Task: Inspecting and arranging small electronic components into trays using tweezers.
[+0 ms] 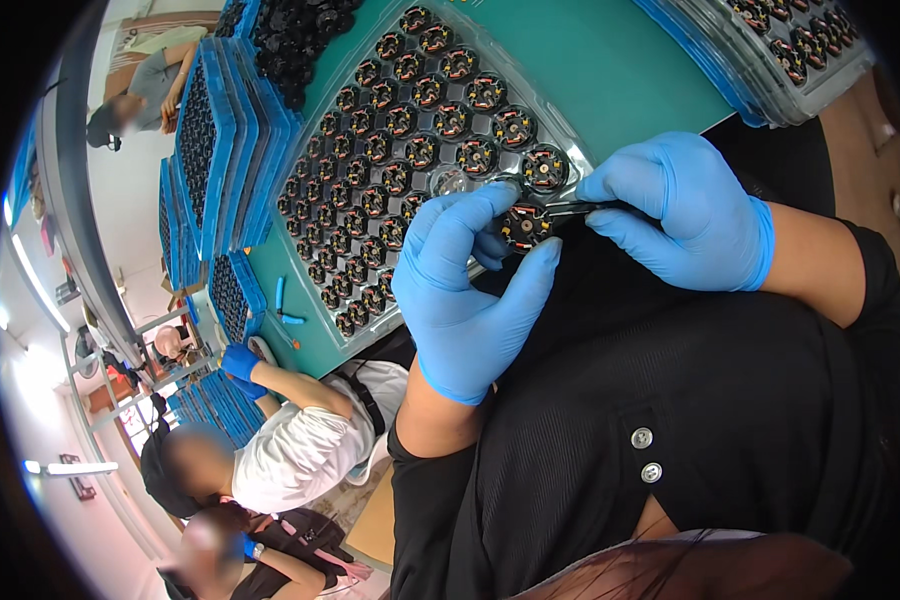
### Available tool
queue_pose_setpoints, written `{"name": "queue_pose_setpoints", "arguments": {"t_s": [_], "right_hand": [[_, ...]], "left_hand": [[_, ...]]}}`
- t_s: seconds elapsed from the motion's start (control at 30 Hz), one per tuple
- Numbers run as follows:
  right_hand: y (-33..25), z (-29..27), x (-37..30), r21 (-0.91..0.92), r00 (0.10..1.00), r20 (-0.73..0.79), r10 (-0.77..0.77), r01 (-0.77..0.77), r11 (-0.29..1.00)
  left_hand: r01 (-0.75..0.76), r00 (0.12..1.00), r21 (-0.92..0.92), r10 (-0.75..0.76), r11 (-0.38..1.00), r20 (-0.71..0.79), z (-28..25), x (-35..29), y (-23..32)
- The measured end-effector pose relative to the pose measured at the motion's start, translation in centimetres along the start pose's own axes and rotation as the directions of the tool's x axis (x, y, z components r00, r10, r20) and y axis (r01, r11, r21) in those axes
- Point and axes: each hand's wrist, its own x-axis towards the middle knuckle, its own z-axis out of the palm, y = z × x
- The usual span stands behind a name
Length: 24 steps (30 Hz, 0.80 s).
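Note:
Between the gloved thumb and fingers of my left hand (465, 300) is a round black motor part (526, 230) with copper and orange pieces on its face. My right hand (685, 215), also in a blue glove, pinches dark tweezers (575, 208). Their tips reach the right edge of the held part. Both hands are over the near corner of a clear plastic tray (562, 125) filled with rows of similar round parts. Close to my left fingertips, one tray pocket (450, 181) holds no part. My left fingers cover some of the tray.
The tray lies on a green table (625, 75). Stacked blue trays (255, 150) and a heap of black pieces (300, 40) stand at the far left. Another filled tray (820, 85) is at the upper right. A co-worker in a white shirt (295, 430) works at the left.

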Motion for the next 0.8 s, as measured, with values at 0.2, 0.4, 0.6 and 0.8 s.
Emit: {"name": "queue_pose_setpoints", "arguments": {"t_s": [0.2, 0.4, 0.6, 0.8], "right_hand": [[0.0, -0.1, 0.0, -0.006, 1.000, 0.014, 0.008, -0.008, 1.000], [0.0, -0.1, -0.1, 0.012, 0.998, 0.042, 0.038, -0.039, 0.999], [0.3, -0.1, 0.2, 0.023, 0.999, 0.034, 0.025, -0.026, 0.999], [0.2, -0.1, 0.2, 0.009, 0.999, 0.036, 0.015, -0.015, 1.000]], "left_hand": [[-0.007, 1.000, 0.004, 0.008, 1.000, -0.009, 0.1, 0.1, -0.1], [0.004, 1.000, 0.000, -0.004, 1.000, -0.009, 0.1, 0.1, -0.2], [-0.025, 1.000, -0.022, 0.024, 0.999, -0.015, 0.0, 0.2, -0.6], [-0.071, 0.996, -0.030, 0.069, 0.997, -0.065, 0.3, 0.6, -1.1]]}}
